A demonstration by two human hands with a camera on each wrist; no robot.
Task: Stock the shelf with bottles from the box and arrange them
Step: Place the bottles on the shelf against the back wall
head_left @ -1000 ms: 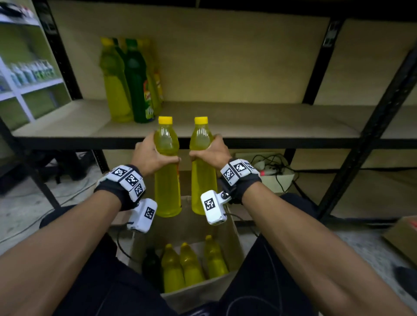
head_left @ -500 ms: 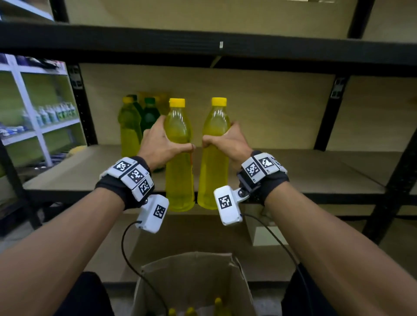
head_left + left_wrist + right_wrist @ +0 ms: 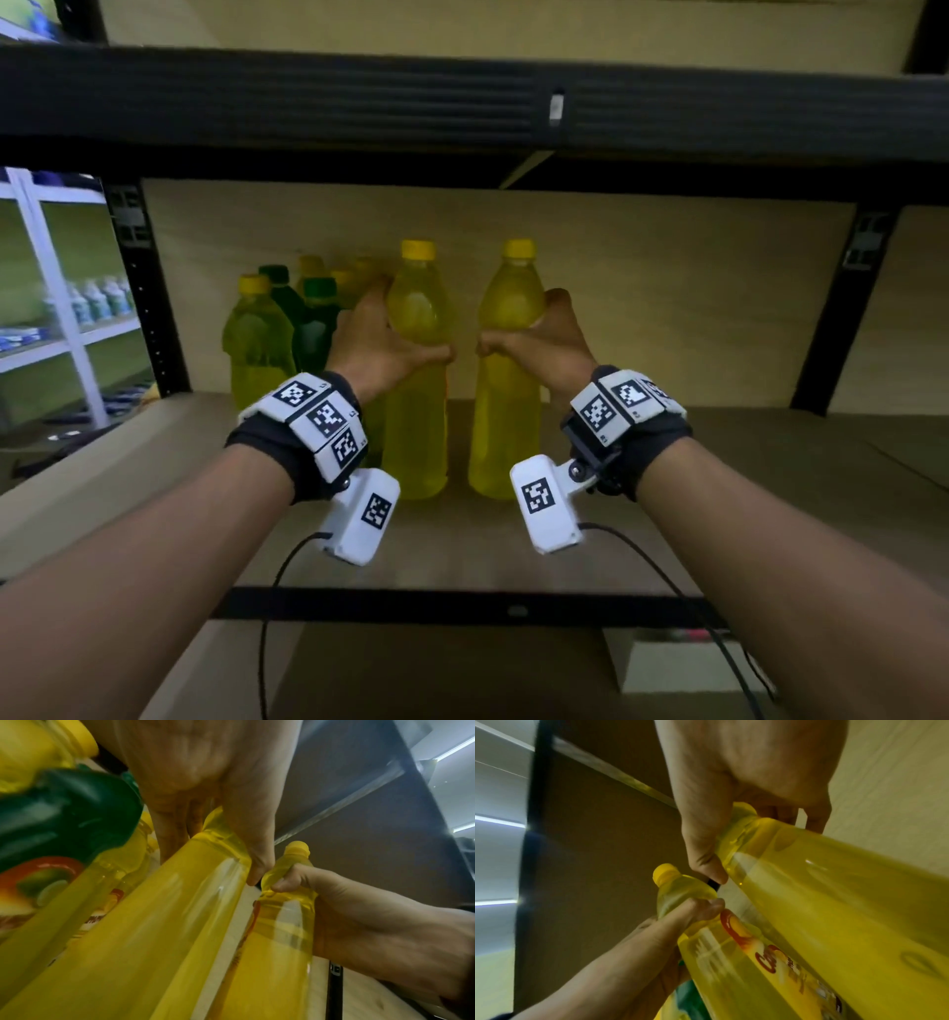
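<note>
Looks like a small shop or its stockroom — black metal shelving [image 3: 462, 103] w/ bolted uprights and pale board shelves, the kind used for retail stock. Identical drink bottles [image 3: 262, 339], yellow and green w/ matching caps, stand grouped at the back of one shelf board [image 3: 770, 462], several of the same product together. To the left, a white rack [image 3: 67, 339] carries rows of small bottles [image 3: 97, 303] on its tiers — more goods on display. A cardboard carton [image 3: 662, 663] sits on the level below. Dim light, bare board backing, no home furniture in view.
</note>
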